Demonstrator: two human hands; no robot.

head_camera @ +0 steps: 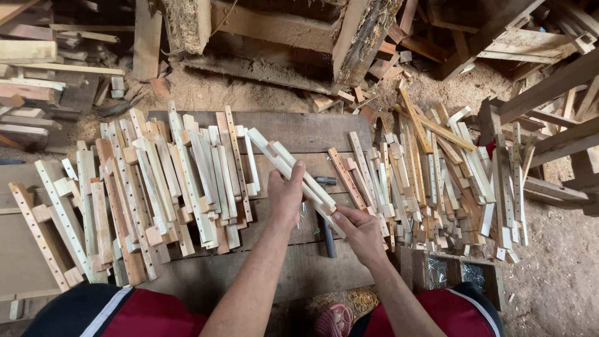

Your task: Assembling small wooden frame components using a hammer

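Both the left hand (285, 195) and right hand (359, 229) are clamping a pale slat assembly (292, 172) above the middle plank (299, 131), seemingly aligning it; next likely needs the hammer (326, 234) lying just beneath.

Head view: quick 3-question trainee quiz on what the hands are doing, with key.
1. True or false: both hands grip the same pale wooden assembly.
2. Which tool lies on the plank under the hands? A) saw B) hammer C) pliers
3. Fill in: the box beside the right knee holds ____.

Key:
1. True. The left hand holds its middle and the right hand its near end.
2. B, the hammer.
3. Nails.
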